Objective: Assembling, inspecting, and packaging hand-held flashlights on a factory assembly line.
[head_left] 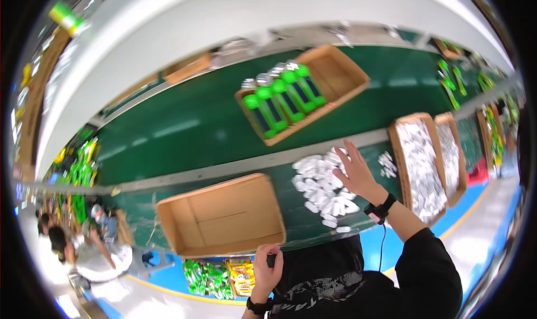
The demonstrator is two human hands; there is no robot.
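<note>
My right hand (357,172) reaches over a loose pile of small white oval pieces (319,184), fingers spread, its fingertips at the upper right of the pile. I see nothing held in it. Near the front edge of the bench, my left hand (268,267) is curled, with thumb and fingers brought together. A dark spot shows inside its curl, and I cannot make out whether it is an object or the black shirt behind. Just beyond that hand lies an open cardboard box (224,215) with bare inner walls and bottom.
On the green belt (184,131), a cardboard tray (338,75) holds several green-and-dark cylinders (288,98) with silver ends. Boxes of white pieces (419,162) stand at right, beside a smaller white cluster (387,165). Green and yellow packs (210,280) sit below the bench. Another person (70,246) is at far left.
</note>
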